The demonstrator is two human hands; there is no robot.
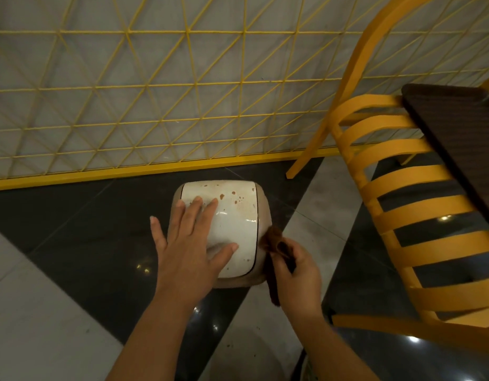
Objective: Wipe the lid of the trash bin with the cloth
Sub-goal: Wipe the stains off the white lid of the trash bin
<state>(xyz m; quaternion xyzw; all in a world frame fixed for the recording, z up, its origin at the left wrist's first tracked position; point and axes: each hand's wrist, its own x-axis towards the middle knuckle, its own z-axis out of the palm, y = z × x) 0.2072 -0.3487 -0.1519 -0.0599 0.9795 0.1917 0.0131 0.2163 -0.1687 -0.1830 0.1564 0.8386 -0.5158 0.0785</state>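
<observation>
A small beige trash bin (264, 213) stands on the floor by the yellow fence. Its white lid (235, 215) carries brown spots near the far right part. My left hand (191, 243) lies flat on the lid's left half, fingers spread, holding nothing. My right hand (298, 273) is at the bin's near right edge, closed around a dark brown cloth (275, 243). The cloth's upper end touches the bin's right rim and its lower end hangs down beside my wrist.
A yellow wire-mesh fence (155, 105) with a yellow base rail runs behind the bin. A yellow slatted chair (419, 215) stands close on the right, with a dark table edge (452, 138) above it. The floor has dark glossy and pale tiles.
</observation>
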